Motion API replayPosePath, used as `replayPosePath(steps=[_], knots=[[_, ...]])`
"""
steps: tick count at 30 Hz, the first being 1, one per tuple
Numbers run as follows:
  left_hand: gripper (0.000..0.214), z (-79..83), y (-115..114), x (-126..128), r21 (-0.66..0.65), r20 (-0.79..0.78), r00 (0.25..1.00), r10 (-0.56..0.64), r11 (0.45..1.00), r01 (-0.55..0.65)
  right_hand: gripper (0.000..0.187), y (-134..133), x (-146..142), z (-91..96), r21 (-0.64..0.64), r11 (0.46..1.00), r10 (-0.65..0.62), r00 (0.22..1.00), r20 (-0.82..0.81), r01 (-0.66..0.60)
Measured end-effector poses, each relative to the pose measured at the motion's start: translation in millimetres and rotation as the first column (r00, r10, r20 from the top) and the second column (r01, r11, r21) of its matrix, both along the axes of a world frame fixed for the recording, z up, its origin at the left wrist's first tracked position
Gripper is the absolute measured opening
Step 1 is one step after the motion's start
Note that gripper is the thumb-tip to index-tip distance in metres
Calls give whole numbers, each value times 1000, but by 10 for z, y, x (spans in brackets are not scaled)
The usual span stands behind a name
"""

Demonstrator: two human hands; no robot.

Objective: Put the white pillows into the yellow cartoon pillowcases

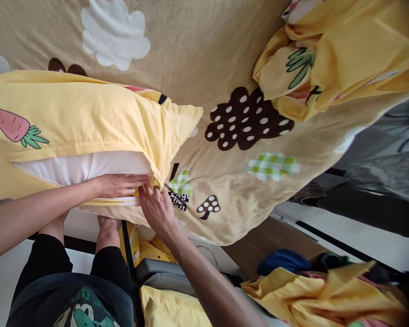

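Observation:
A yellow pillowcase (88, 118) with a carrot print lies on a tan blanket (197, 59) patterned with clouds and mushrooms. A white pillow (78, 165) shows through the case's open lower edge. My left hand (117, 185) lies flat along that opening, fingers stretched against the pillow and the case's lower hem. My right hand (157, 206) pinches the corner of the case's opening, right beside the left fingertips.
Another bunched yellow cloth (330, 59) sits on the blanket at the upper right. More crumpled yellow fabric (327, 295) and a blue item (284, 261) lie on the floor at the lower right. My legs in black shorts (71, 272) stand below the bed's edge.

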State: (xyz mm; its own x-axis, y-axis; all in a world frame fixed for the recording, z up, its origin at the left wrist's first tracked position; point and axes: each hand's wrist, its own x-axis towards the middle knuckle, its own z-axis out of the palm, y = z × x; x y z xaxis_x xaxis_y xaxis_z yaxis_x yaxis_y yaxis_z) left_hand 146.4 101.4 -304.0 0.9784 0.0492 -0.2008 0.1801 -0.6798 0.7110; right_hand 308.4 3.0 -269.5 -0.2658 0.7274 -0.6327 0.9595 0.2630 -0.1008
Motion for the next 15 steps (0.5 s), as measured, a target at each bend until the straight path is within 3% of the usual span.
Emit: replayPosePath(steps=[4, 9, 11, 15], knots=[[25, -9, 8, 15, 138, 76, 993, -96, 987, 85, 58, -34, 19, -173, -33, 996, -83, 996, -15, 82], [29, 3, 23, 101, 221, -30, 989, -147, 964, 150, 40, 2, 103, -260, -186, 976, -113, 993, 18, 114], [29, 20, -28, 242, 209, -126, 989, -81, 972, 106, 31, 31, 132, -254, -253, 961, -113, 993, 24, 116], [30, 50, -300, 706, 205, -291, 941, 172, 972, -114, 29, 38, 148, -228, -291, 951, -95, 995, 30, 100]])
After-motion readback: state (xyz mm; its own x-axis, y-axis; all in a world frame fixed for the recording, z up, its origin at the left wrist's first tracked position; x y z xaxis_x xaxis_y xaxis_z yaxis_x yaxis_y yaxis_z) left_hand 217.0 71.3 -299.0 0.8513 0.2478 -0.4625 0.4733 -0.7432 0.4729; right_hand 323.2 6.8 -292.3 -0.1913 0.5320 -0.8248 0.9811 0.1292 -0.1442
